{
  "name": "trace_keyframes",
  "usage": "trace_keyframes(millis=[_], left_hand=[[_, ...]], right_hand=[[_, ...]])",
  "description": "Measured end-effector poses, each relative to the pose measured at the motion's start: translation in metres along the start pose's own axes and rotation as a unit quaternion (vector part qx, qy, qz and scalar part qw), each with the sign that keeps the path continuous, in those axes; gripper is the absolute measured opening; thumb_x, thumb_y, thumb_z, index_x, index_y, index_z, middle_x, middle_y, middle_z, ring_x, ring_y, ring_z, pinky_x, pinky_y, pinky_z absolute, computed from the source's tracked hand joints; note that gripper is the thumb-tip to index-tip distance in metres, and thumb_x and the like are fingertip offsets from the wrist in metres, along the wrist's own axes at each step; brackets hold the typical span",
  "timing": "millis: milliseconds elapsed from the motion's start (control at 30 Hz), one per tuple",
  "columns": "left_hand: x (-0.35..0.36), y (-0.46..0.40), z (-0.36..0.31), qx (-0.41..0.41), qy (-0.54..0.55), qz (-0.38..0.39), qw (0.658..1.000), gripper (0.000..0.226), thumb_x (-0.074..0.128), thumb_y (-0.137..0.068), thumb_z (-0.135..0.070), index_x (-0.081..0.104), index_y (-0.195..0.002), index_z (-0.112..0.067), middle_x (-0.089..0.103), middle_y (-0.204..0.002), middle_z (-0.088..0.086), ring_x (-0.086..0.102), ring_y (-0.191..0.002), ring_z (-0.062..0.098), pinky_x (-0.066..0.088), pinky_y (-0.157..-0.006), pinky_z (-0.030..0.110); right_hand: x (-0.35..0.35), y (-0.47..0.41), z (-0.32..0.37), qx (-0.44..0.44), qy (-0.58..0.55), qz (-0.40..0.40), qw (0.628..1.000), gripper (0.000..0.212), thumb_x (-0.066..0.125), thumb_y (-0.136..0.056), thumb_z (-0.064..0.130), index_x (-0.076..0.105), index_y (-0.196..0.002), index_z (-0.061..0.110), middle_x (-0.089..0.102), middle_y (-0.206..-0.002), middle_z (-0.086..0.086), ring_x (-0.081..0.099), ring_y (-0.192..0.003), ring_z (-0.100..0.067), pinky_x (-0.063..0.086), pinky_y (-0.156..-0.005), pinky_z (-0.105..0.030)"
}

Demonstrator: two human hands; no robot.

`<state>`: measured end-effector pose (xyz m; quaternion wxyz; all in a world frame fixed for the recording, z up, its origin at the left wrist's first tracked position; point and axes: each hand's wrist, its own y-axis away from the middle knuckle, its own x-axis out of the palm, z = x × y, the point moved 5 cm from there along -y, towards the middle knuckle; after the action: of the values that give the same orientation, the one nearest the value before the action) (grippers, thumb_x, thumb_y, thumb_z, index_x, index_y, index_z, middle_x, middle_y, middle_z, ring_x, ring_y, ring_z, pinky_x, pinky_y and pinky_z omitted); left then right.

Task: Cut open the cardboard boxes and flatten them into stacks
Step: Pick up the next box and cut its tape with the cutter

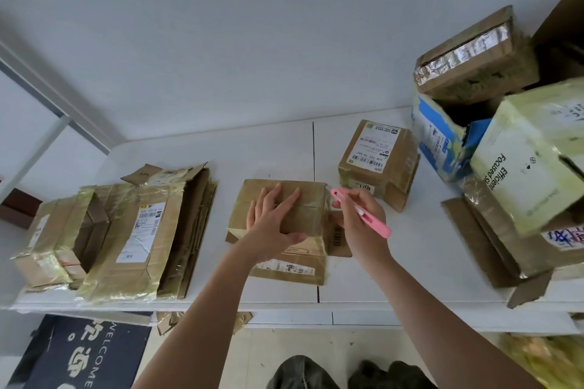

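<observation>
head view, white table (363,281): taped cardboard box (286,224) at centre front edge. left hand (273,224) flat on its top, fingers straight and spread. right hand (358,218) curled round pink box cutter (363,213) at box's right edge. flattened stack (132,237) far left; uncut boxes (505,136) piled right.
</observation>
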<state>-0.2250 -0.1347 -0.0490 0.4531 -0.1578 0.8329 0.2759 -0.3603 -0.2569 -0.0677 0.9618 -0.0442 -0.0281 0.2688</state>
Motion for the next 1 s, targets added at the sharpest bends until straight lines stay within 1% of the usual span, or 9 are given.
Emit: trace_keyframes(millis=[133,233,300,433,500,567,733,833,1000], left_hand=[[0.0,0.0,0.001,0.006,-0.004,0.005,1.0,0.087,0.066,-0.09,-0.039,0.007,-0.153,-0.045,-0.013,-0.162,-0.007,-0.026,-0.146,0.015,-0.019,-0.116,0.039],[0.0,0.001,0.001,0.013,-0.004,0.005,1.0,0.087,0.067,-0.089,-0.039,0.008,-0.153,-0.045,-0.012,-0.162,-0.006,-0.026,-0.146,0.015,-0.018,-0.117,0.039],[0.0,0.002,0.001,0.017,-0.005,0.007,1.0,0.088,0.067,-0.089,-0.039,0.007,-0.153,-0.045,-0.014,-0.162,-0.006,-0.027,-0.146,0.015,-0.018,-0.117,0.039],[0.001,0.003,0.002,0.019,-0.01,0.004,1.0,0.087,0.066,-0.089,-0.04,0.007,-0.153,-0.044,-0.014,-0.162,-0.006,-0.026,-0.146,0.016,-0.019,-0.116,0.038],[0.0,0.003,0.003,0.015,-0.004,-0.002,1.0,0.086,0.066,-0.089,-0.042,0.008,-0.154,-0.043,-0.013,-0.162,-0.007,-0.026,-0.146,0.015,-0.018,-0.117,0.039],[-0.001,0.001,0.003,0.011,-0.003,0.006,1.0,0.086,0.066,-0.089,-0.042,0.008,-0.154,-0.043,-0.014,-0.162,-0.008,-0.026,-0.146,0.015,-0.018,-0.118,0.039],[-0.002,0.0,0.003,0.008,0.003,0.008,1.0,0.088,0.067,-0.088,-0.04,0.009,-0.154,-0.044,-0.013,-0.162,-0.008,-0.026,-0.146,0.014,-0.018,-0.117,0.037],[-0.001,0.001,0.004,0.01,0.001,0.002,1.0,0.088,0.068,-0.088,-0.04,0.009,-0.153,-0.044,-0.012,-0.162,-0.008,-0.025,-0.146,0.014,-0.018,-0.117,0.037],[-0.001,0.002,0.002,0.013,0.028,-0.017,0.999,0.084,0.07,-0.087,-0.038,0.018,-0.152,-0.044,-0.006,-0.162,-0.01,-0.022,-0.147,0.01,-0.019,-0.117,0.036]], right_hand=[[-0.004,0.001,-0.002,0.0,0.018,0.032,0.999,0.009,0.057,-0.097,0.01,0.065,-0.095,0.012,0.067,-0.08,0.004,0.064,-0.072,-0.02,0.055,-0.061,-0.042],[-0.004,0.007,-0.006,0.015,-0.013,0.046,0.999,0.011,0.057,-0.096,0.014,0.066,-0.093,0.018,0.068,-0.083,0.002,0.064,-0.082,-0.035,0.054,-0.074,-0.063],[-0.005,0.01,-0.003,0.012,-0.017,0.052,0.998,0.011,0.056,-0.097,0.011,0.065,-0.095,0.015,0.069,-0.085,0.003,0.063,-0.083,-0.04,0.051,-0.074,-0.066],[-0.007,0.019,0.003,-0.01,0.002,0.066,0.998,0.009,0.055,-0.099,0.012,0.064,-0.097,0.012,0.068,-0.087,0.0,0.062,-0.081,-0.042,0.051,-0.07,-0.066],[-0.006,0.026,0.006,-0.021,0.008,0.075,0.997,0.009,0.056,-0.097,0.02,0.064,-0.096,0.016,0.067,-0.086,-0.008,0.062,-0.079,-0.041,0.051,-0.069,-0.065],[-0.006,0.033,0.008,-0.032,0.023,0.077,0.996,0.014,0.054,-0.094,0.029,0.063,-0.096,0.018,0.068,-0.089,-0.003,0.066,-0.078,-0.033,0.054,-0.07,-0.06],[-0.008,0.044,0.004,-0.013,0.044,0.099,0.994,0.007,0.055,-0.098,0.008,0.06,-0.093,0.009,0.07,-0.092,0.012,0.07,-0.08,-0.023,0.058,-0.071,-0.053],[-0.009,0.05,0.011,-0.03,0.056,0.115,0.991,0.008,0.055,-0.097,0.008,0.059,-0.091,0.011,0.069,-0.092,0.014,0.07,-0.079,-0.02,0.058,-0.069,-0.049],[-0.02,0.044,0.017,-0.023,0.07,0.153,0.985,0.014,0.057,-0.097,0.011,0.061,-0.086,0.02,0.069,-0.086,0.005,0.069,-0.08,-0.029,0.056,-0.067,-0.057]])
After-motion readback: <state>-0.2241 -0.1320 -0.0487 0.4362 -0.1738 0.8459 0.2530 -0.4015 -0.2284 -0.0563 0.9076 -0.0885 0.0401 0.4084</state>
